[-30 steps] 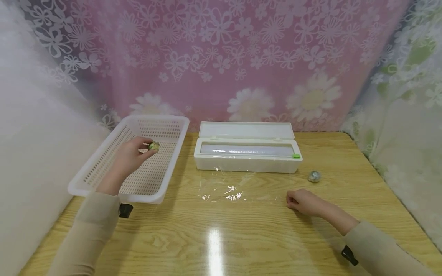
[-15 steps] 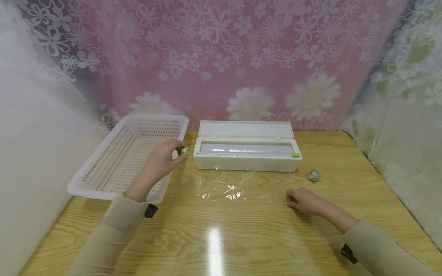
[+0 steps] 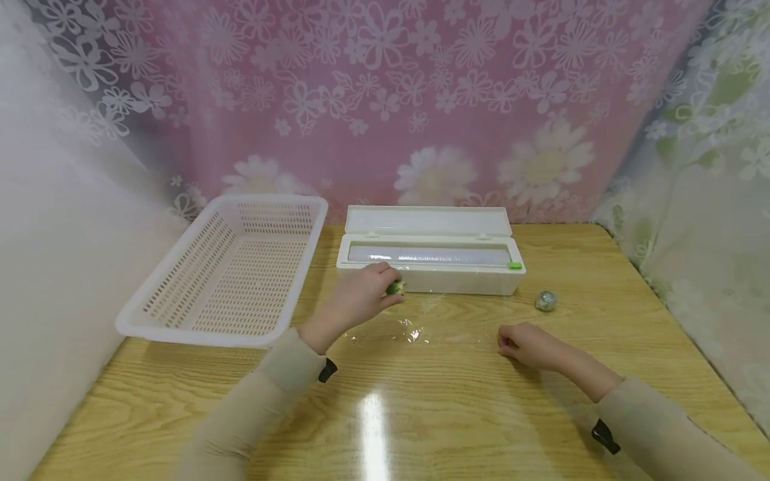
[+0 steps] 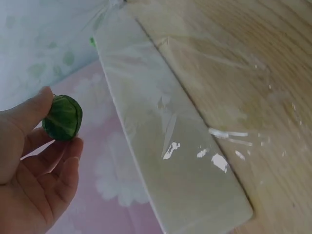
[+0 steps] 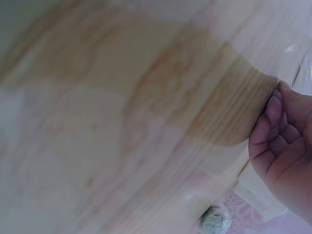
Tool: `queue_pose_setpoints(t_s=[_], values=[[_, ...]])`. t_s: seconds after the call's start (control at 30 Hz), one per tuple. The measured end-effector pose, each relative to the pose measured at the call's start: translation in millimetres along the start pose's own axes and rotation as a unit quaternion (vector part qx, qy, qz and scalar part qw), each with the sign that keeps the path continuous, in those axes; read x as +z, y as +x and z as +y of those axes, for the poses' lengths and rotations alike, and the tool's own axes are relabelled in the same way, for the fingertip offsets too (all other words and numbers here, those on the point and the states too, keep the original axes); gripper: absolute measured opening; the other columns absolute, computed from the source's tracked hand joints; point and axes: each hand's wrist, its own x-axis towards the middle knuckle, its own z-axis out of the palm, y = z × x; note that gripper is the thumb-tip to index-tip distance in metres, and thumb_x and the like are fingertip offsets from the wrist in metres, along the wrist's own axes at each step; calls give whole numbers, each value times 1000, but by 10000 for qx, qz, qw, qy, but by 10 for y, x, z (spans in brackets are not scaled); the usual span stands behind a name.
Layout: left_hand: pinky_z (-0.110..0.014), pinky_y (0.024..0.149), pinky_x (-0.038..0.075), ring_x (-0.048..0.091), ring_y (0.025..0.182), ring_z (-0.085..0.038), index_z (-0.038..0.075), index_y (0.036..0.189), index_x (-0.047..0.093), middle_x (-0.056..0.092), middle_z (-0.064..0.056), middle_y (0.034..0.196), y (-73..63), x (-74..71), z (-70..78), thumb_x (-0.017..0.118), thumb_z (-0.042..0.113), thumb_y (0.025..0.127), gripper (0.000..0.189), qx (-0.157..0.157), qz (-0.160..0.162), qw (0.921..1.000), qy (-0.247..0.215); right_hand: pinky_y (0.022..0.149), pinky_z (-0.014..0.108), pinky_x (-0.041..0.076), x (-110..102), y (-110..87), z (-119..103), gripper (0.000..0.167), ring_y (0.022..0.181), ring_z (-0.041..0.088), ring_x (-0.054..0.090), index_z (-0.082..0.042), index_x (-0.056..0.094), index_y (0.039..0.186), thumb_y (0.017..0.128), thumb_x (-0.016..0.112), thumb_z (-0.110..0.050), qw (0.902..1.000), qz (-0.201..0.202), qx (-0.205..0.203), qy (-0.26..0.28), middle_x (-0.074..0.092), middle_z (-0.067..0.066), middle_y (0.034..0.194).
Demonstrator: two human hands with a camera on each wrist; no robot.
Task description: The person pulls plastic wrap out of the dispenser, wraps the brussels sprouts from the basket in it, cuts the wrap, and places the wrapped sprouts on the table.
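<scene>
My left hand (image 3: 355, 298) pinches a green Brussels sprout (image 3: 395, 287) between thumb and fingers, in front of the cling film box (image 3: 463, 280). In the left wrist view the sprout (image 4: 62, 117) shows dark green leaves. Clear cling film (image 3: 414, 332) stretches from the box toward me over the table, below the sprout. My right hand (image 3: 529, 345) has its fingers curled at the film's right front corner, pinching the edge. A film-wrapped ball (image 3: 546, 301), greenish inside, lies beyond that hand; the wrapped ball (image 5: 215, 219) also appears in the right wrist view.
A white perforated basket (image 3: 198, 321) stands at the left of the wooden table (image 3: 457, 421). The box lid (image 3: 427, 220) is raised at the back, and a green slider (image 3: 514, 265) sits at its right end. A pink flowered curtain (image 3: 361, 100) hangs behind.
My left hand has moved right, out from over the basket to above the cling film, carrying the Brussels sprout. The right hand has stayed in place at the film's corner.
</scene>
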Motion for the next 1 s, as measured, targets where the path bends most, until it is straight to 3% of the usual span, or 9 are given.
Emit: queue_pose_setpoints(t_s=[0.2, 0.43, 0.8, 1.0], values=[[-20, 55, 39, 44, 66, -8, 10, 89, 55, 46, 5, 76, 193, 271, 161, 60, 34, 83, 25, 52, -652, 9978, -83, 46, 20, 31, 10, -1, 11, 15, 52, 2, 34, -12, 50, 73, 83, 60, -8, 10000, 0, -53, 9, 42, -10, 61], [-17, 51, 37, 43, 60, -6, 13, 80, 54, 47, 7, 69, 322, 511, 303, 60, 35, 83, 23, -44, -1245, 9922, -50, 46, 20, 30, 4, 0, 7, 15, 52, 1, 33, -13, 49, 73, 83, 59, -9, 9999, -17, -103, 68, 41, -10, 61], [-19, 50, 41, 48, 63, -6, 16, 88, 54, 52, 7, 73, 458, 756, 378, 63, 36, 80, 24, -186, -1608, 9860, 403, 46, 20, 31, -19, -8, -17, 14, 53, 2, 34, -12, 50, 74, 83, 60, -8, 9999, 1, -88, 51, 42, -10, 62], [-18, 53, 42, 49, 65, -7, 15, 87, 56, 54, 6, 74, 455, 815, 376, 65, 36, 77, 25, -236, -1635, 9859, 282, 46, 20, 31, -15, -6, -23, 15, 53, 2, 34, -12, 49, 74, 83, 60, -8, 9999, 28, -119, 54, 43, -10, 62]])
